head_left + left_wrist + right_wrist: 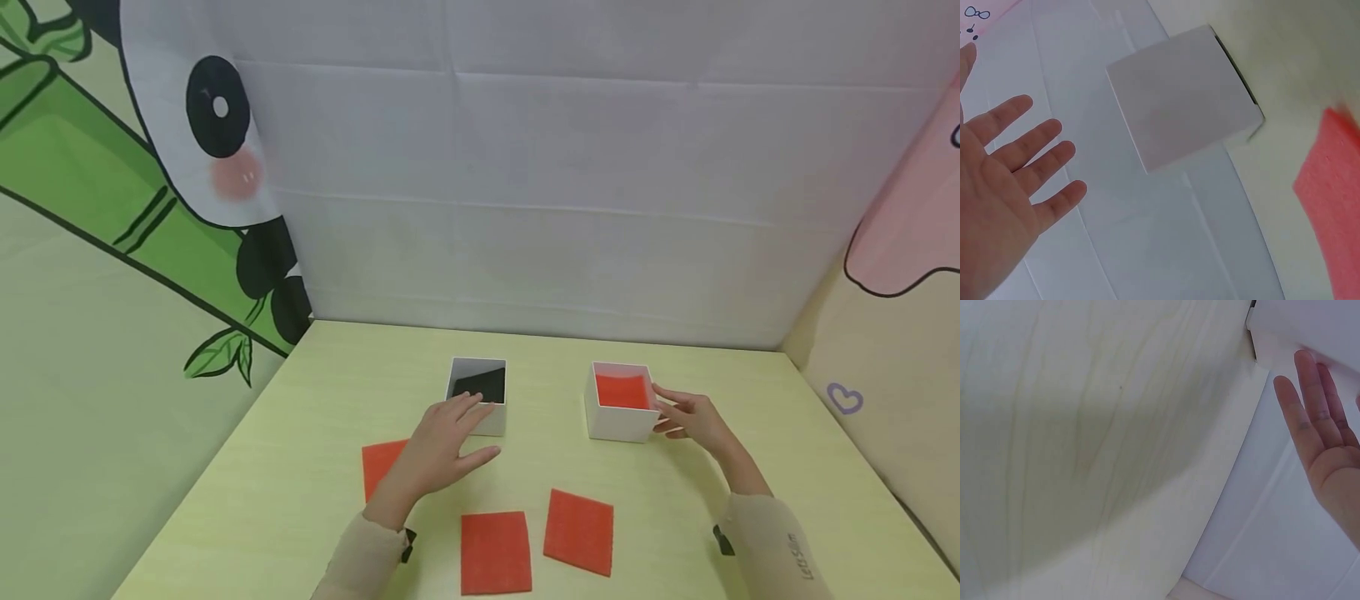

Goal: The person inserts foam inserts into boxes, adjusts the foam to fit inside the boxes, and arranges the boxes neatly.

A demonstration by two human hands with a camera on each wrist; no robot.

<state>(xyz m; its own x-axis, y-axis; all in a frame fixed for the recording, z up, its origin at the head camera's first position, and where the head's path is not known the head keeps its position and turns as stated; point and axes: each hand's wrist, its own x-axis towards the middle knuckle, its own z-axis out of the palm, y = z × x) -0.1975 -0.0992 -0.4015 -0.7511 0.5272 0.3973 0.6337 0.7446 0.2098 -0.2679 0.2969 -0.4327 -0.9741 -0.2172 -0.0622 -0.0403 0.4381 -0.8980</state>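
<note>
Two small open-topped white boxes stand side by side toward the back of the table. In the left box (pixel 489 422) lies a black sheet (pixel 486 385); in the right box (pixel 619 425), a red piece (pixel 622 392). My left hand (pixel 438 446), fingers spread, hovers in front of the left box; the left wrist view shows a gap between them. Beside the right box's right wall is my right hand (pixel 693 421), its fingers nearly straight and its fingertips at the wall. Whether they press on it, I cannot tell.
Three red felt-like squares lie on the light wood-look table (pixel 300 500): one (pixel 384 465) partly under my left forearm, one (pixel 495 552) at front centre, one (pixel 579 532) right of that. A pale fabric wall (pixel 525 208) rises behind the table, with printed side walls.
</note>
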